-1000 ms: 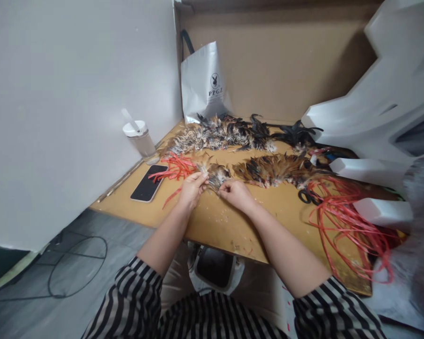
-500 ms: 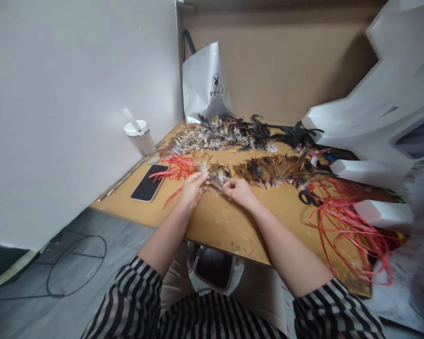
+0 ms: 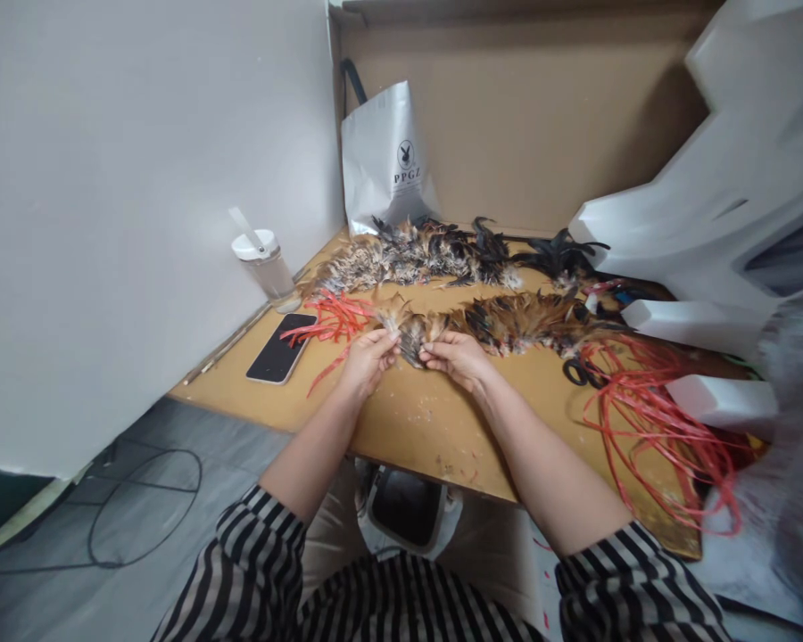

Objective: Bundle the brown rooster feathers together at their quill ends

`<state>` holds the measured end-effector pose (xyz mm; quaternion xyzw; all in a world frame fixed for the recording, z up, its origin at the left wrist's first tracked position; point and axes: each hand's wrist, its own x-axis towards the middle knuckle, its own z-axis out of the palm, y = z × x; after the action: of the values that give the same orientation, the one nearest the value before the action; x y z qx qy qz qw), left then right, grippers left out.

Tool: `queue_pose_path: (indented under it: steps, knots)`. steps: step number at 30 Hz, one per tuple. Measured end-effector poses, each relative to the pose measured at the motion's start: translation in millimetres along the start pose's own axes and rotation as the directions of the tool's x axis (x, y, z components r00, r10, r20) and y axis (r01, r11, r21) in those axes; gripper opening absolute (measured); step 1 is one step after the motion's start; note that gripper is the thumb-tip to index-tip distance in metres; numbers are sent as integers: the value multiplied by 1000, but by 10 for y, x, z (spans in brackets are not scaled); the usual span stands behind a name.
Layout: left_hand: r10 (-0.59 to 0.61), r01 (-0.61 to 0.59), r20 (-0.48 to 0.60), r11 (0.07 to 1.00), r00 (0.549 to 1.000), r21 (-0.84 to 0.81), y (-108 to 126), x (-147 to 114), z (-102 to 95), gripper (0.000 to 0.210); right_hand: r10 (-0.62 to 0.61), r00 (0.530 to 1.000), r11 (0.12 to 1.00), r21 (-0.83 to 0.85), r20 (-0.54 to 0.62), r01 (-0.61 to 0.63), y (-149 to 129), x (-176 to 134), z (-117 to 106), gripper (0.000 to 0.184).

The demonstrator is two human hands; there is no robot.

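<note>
Between my two hands lies a small bunch of brown and grey feathers (image 3: 411,335) on the table. My left hand (image 3: 369,358) pinches it at its left side with thumb and forefinger. At its right side my right hand (image 3: 459,357) pinches the quill ends, its other fingers curled. Red plastic strips (image 3: 338,316) spread out just beyond my left hand. A row of brown feathers (image 3: 528,321) stretches to the right of my right hand. Behind both hands runs a longer heap of mottled and black feathers (image 3: 421,254).
A phone (image 3: 281,349) and a lidded drink cup (image 3: 268,266) stand at the left. A silver bag (image 3: 384,160) leans at the back. Black-handled scissors (image 3: 583,373), loose red strips (image 3: 669,428) and white foam pieces (image 3: 723,401) lie at the right of the yellow table (image 3: 415,428).
My right hand has turned slightly and its fingers have spread a little along the feathers. My left hand has moved slightly right, closer to it. The view has shifted slightly.
</note>
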<state>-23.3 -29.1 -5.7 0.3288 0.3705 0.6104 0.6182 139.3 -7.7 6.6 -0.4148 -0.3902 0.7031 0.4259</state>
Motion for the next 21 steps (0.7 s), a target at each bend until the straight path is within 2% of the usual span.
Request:
queue_pose_path:
  steps: [7,15,21]
  knots:
    - [-75,71,41,993,996,94,-26,-17,19,27,-41,999,997,59,-3,41,20,20,-2,23]
    - [-78,61,83,981,993,182,-93,17,-22,25,-142,987,988,-56,73,146,53,32,-1,27]
    - [-98,75,89,970,991,232,-100,13,-14,26,-133,985,988,-69,106,141,40,18,3,25]
